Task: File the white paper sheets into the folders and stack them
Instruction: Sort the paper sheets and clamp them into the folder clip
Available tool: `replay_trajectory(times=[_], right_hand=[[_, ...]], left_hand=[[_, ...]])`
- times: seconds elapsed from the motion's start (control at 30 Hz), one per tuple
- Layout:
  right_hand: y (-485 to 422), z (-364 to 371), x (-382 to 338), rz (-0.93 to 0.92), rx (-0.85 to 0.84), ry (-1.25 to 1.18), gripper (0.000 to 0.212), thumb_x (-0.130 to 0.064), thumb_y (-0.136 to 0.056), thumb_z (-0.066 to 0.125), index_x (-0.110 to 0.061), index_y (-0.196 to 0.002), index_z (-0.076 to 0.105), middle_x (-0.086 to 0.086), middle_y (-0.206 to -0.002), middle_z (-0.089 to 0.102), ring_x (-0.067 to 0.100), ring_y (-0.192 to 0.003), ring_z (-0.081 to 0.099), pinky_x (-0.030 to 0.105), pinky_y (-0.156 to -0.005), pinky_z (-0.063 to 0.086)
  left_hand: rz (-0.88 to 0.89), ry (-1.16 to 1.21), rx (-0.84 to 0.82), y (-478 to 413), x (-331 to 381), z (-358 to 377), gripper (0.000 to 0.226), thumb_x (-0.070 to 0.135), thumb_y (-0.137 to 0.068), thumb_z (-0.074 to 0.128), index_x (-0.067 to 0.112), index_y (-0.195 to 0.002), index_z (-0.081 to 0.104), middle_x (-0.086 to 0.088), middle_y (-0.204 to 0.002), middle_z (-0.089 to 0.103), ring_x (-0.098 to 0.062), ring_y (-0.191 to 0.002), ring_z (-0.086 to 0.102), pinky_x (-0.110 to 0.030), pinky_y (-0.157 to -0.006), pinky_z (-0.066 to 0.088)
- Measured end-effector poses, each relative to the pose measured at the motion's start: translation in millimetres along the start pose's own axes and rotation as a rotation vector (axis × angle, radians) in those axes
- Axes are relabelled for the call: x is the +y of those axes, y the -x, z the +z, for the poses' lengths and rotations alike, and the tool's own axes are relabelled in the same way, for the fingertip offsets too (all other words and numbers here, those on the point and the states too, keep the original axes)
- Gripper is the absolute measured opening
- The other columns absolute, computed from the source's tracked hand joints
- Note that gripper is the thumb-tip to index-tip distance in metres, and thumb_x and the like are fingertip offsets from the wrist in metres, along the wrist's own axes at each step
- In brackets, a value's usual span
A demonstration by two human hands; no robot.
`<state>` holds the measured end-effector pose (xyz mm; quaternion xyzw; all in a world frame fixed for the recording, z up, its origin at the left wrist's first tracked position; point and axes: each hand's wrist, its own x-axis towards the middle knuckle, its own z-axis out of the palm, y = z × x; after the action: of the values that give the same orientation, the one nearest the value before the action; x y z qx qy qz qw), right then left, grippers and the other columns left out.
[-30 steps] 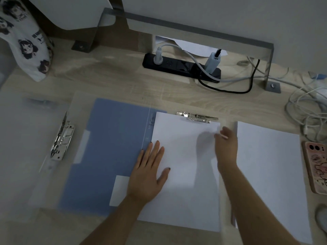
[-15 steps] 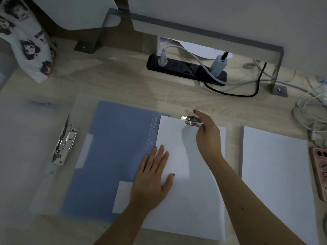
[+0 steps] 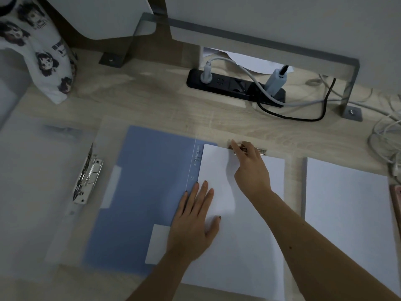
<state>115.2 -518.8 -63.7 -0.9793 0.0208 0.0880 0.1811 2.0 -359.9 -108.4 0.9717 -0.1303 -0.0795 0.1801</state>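
Note:
A blue folder (image 3: 147, 187) lies open on the desk, and a white paper sheet (image 3: 249, 231) lies on its right half. My left hand (image 3: 195, 220) presses flat on the sheet's left edge, fingers straight. My right hand (image 3: 249, 170) reaches to the sheet's top edge, where its fingers pinch the metal clip (image 3: 259, 151). A stack of white sheets (image 3: 349, 216) lies to the right. A clear folder (image 3: 43, 187) with a metal lever clip (image 3: 87, 175) lies open at the left.
A black power strip (image 3: 235, 88) with plugs and cables sits at the back under a metal shelf bracket (image 3: 349, 90). Tangled white cables (image 3: 386, 131) lie at the far right, a pink phone (image 3: 397, 198) at the right edge, a printed cloth bag (image 3: 41, 51) back left.
My right hand has moved from the sheet's right top corner up and left to the metal clip and now pinches it. My left hand stays flat on the sheet.

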Motion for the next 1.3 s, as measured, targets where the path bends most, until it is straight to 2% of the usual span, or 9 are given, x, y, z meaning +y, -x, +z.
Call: replay_trajectory(times=[0.3, 0.47, 0.63, 0.77, 0.9, 1.03, 1.1, 1.2, 1.3], right_hand=[[-3.0, 0.7, -5.5, -0.015, -0.069, 0.112, 0.067, 0.005, -0.088, 0.039, -0.018, -0.147, 0.018, 0.011, -0.152, 0.019, 0.028, -0.145, 0.007, 0.035, -0.116, 0.018], [2.2, 6.1, -7.7, 0.027, -0.078, 0.007, 0.072, 0.007, -0.086, 0.036, -0.02, -0.148, 0.011, 0.008, -0.157, 0.007, 0.025, -0.146, -0.006, 0.036, -0.116, 0.022], [4.5, -7.4, 6.4, 0.002, -0.059, -0.201, 0.057, 0.002, -0.089, 0.037, -0.014, -0.143, 0.031, 0.013, -0.152, 0.022, 0.029, -0.142, 0.018, 0.036, -0.115, 0.023], [38.6, -27.9, 38.4, 0.142, 0.008, -0.343, 0.048, -0.008, -0.093, 0.043, -0.017, -0.14, 0.038, 0.009, -0.152, 0.027, 0.022, -0.141, 0.023, 0.027, -0.11, 0.022], [95.4, -49.0, 94.8, 0.286, 0.065, -0.382, 0.039, -0.021, -0.092, 0.048, -0.018, -0.131, 0.05, 0.011, -0.141, 0.043, 0.029, -0.129, 0.042, 0.033, -0.103, 0.033], [146.4, -67.3, 135.3, 0.431, 0.118, -0.344, 0.039, -0.013, -0.093, 0.049, -0.013, -0.132, 0.049, 0.011, -0.143, 0.042, 0.029, -0.131, 0.042, 0.036, -0.106, 0.033], [163.0, -70.5, 147.4, 0.466, 0.142, -0.317, 0.04, -0.01, -0.092, 0.049, -0.011, -0.132, 0.049, 0.012, -0.143, 0.043, 0.029, -0.13, 0.042, 0.036, -0.105, 0.034], [175.3, -64.4, 159.2, 0.475, 0.109, -0.31, 0.041, -0.01, -0.092, 0.05, -0.012, -0.133, 0.048, 0.013, -0.145, 0.04, 0.029, -0.13, 0.042, 0.037, -0.104, 0.036], [181.9, -55.8, 163.9, 0.482, 0.038, -0.281, 0.042, -0.011, -0.092, 0.049, -0.011, -0.134, 0.046, 0.015, -0.146, 0.037, 0.032, -0.129, 0.042, 0.038, -0.104, 0.038]], left_hand=[[0.004, 0.01, -0.011, -0.7, -0.6, -0.3, 0.064, 0.052, -0.092, 0.036, 0.019, -0.146, 0.028, 0.002, -0.155, 0.023, -0.017, -0.145, 0.013, -0.034, -0.118, 0.011], [-0.006, 0.009, -0.02, -0.6, -0.3, -1.0, 0.064, 0.053, -0.092, 0.033, 0.021, -0.147, 0.023, 0.004, -0.157, 0.018, -0.014, -0.146, 0.008, -0.033, -0.118, 0.007], [0.0, 0.019, -0.019, 0.2, 0.0, -1.4, 0.062, 0.051, -0.094, 0.03, 0.023, -0.148, 0.018, 0.005, -0.158, 0.014, -0.013, -0.147, 0.003, -0.032, -0.118, 0.005], [-0.002, 0.04, -0.023, 0.3, 1.1, -3.4, 0.058, 0.047, -0.095, 0.028, 0.021, -0.147, 0.024, 0.003, -0.156, 0.02, -0.014, -0.146, 0.009, -0.03, -0.119, 0.006], [-0.008, 0.028, -0.002, 0.9, 5.4, -4.1, 0.055, 0.043, -0.097, 0.02, 0.017, -0.144, 0.03, -0.001, -0.154, 0.025, -0.015, -0.144, 0.013, -0.029, -0.118, 0.005], [-0.199, 0.145, 0.164, 0.0, 41.3, -6.6, 0.043, 0.02, -0.091, 0.046, 0.012, -0.133, 0.046, -0.011, -0.151, 0.032, -0.023, -0.141, 0.018, -0.037, -0.116, 0.021], [-0.264, 0.323, 0.142, -1.3, 80.3, -15.0, 0.043, 0.014, -0.09, 0.053, 0.014, -0.132, 0.047, -0.006, -0.151, 0.03, -0.02, -0.142, 0.018, -0.026, -0.113, 0.021], [-0.218, 0.608, -0.055, -5.7, 143.2, -20.1, 0.041, 0.016, -0.092, 0.05, 0.022, -0.133, 0.042, 0.004, -0.147, 0.033, -0.004, -0.133, 0.029, 0.009, -0.093, 0.013], [-0.336, 0.872, -0.294, -16.5, 193.3, -15.7, 0.042, 0.015, -0.095, 0.045, 0.025, -0.134, 0.037, 0.009, -0.143, 0.034, -0.001, -0.125, 0.035, 0.008, -0.084, 0.023]])
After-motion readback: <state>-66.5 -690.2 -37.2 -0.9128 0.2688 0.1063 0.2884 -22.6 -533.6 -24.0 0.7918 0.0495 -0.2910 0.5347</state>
